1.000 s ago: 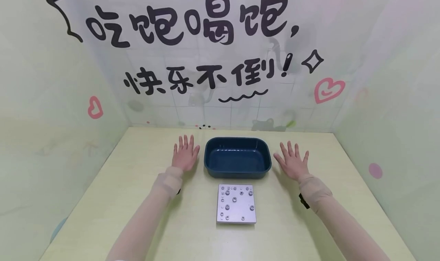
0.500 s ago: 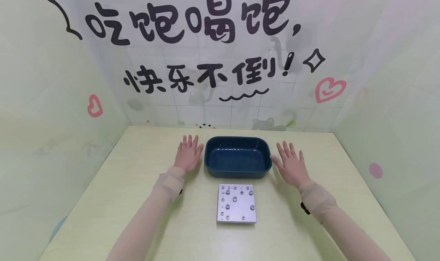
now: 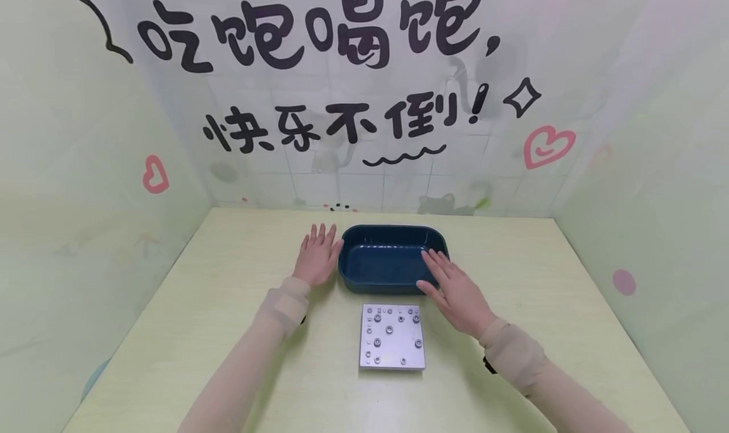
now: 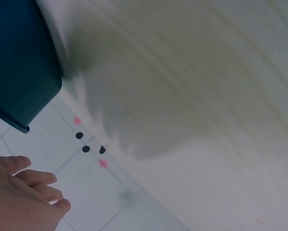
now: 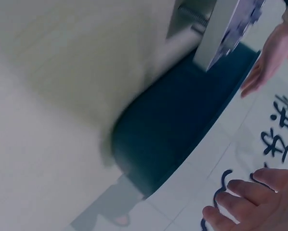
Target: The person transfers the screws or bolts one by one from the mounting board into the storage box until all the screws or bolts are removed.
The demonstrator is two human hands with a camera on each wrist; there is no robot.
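A dark blue rectangular tray (image 3: 393, 275) with rounded corners sits on the table. My left hand (image 3: 317, 256) is beside its left end, fingers extended; whether the thumb touches the rim I cannot tell. My right hand (image 3: 458, 294) hovers over the tray's right front corner with its fingers spread loosely. In front of the tray lies a square silver metal plate (image 3: 398, 354) with several screws in its top. Seen from the right wrist, the plate (image 5: 223, 36) stands off the table, and screw threads (image 5: 192, 17) show beneath it. Both hands hold nothing.
The pale wood-grain table (image 3: 188, 332) carries the tray and plate. A white printed back wall (image 3: 364, 186) rises just behind the tray, and side walls (image 3: 638, 230) border the table left and right. Both forearms wear beige sleeves (image 3: 239, 363).
My right hand has moved left from beside the tray to above its right front corner. My left hand has shifted slightly right, closer to the tray. Tray and plate stay in place.
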